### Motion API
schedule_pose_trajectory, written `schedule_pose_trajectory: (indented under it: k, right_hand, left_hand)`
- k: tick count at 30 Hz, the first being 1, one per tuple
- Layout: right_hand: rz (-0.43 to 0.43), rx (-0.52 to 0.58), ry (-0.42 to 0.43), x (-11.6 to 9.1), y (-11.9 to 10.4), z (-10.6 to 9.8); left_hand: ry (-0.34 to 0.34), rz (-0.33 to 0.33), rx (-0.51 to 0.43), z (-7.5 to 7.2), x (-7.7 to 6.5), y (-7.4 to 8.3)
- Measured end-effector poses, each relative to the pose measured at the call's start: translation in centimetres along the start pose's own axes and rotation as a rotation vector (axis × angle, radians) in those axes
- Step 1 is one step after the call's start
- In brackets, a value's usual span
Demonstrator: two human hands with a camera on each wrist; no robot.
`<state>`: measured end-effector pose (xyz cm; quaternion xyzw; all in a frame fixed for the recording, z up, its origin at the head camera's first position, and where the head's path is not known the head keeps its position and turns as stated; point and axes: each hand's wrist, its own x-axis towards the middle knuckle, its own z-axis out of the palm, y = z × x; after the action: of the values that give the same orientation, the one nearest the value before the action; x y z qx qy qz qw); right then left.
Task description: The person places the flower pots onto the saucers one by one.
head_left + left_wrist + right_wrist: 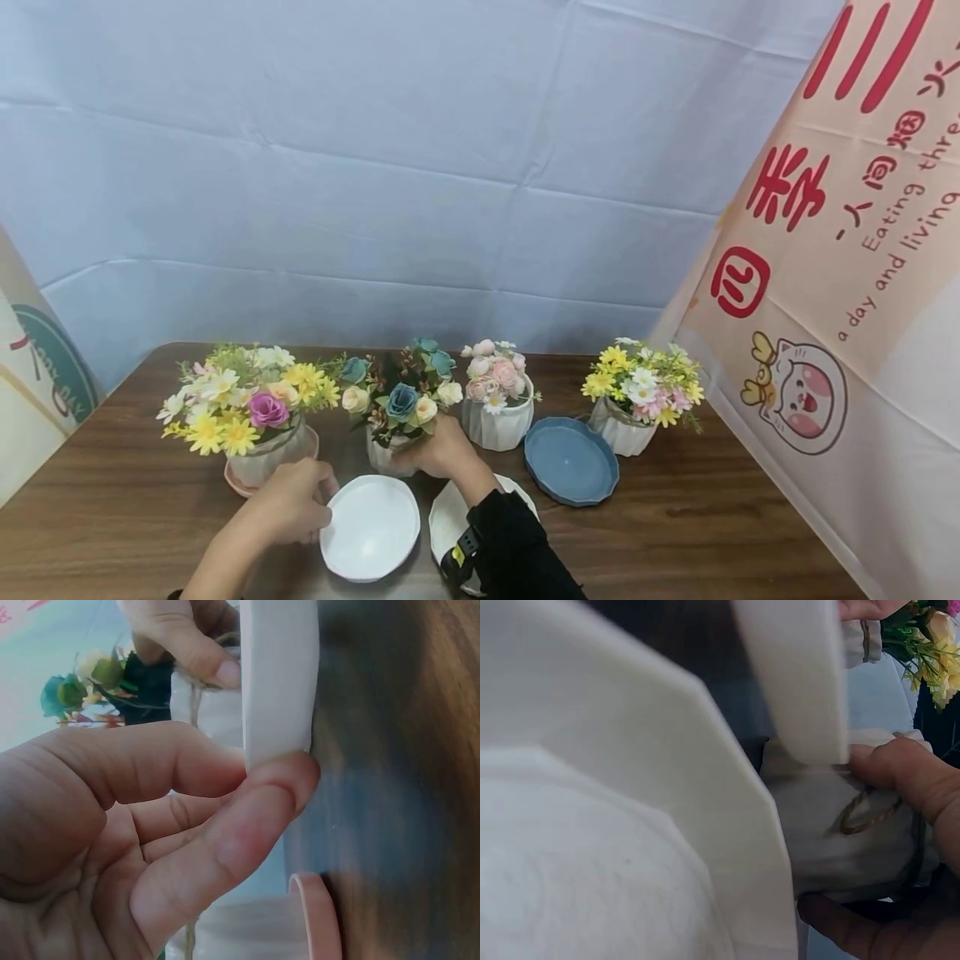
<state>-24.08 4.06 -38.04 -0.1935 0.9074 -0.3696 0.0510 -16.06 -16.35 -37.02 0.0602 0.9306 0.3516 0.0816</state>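
Observation:
In the head view my left hand (291, 502) pinches the left rim of a white faceted saucer (371, 529), with thumb and fingers on its edge in the left wrist view. My right hand (447, 454) grips a white flowerpot (381, 457) just behind that saucer. Teal and cream artificial flowers (402, 402) fill the pot. A twine bow (870, 814) shows on its side in the right wrist view, with fingers on both sides of it. Under my right forearm lies a second, off-white saucer (448, 527), partly hidden by the sleeve.
At left, a pot of yellow, white and purple flowers (266, 410) stands on a pink saucer (238, 485). A pot of pale pink flowers (497, 379) stands behind my right hand. Right of it are a blue saucer (572, 461) and a yellow-and-white flowerpot (622, 432). Cloth hangs behind the wooden table (697, 533).

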Motion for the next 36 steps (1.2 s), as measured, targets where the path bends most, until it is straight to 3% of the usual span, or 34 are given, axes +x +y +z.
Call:
schedule_pose_trajectory:
  k: [5,10,25,36]
  right_hand:
    - [-0.012,0.011,0.005,0.0,0.0,0.1]
    - [0.011,0.03,0.0,0.0,-0.2,0.2]
    - [0.005,-0.022,0.019,0.2,-0.1,0.1]
    - [0.015,-0.075,-0.042,0.7,0.1,-0.5]
  left_hand:
    - [-0.006,-0.034,0.004,-0.1,0.3,-0.6]
    - [0.028,-0.055,-0.015,-0.3,0.4,-1.5]
    - [0.037,-0.105,-0.041,-1.3,0.7,-3.0]
    - [0.03,-0.122,0.011,-1.1,1.0,-3.4]
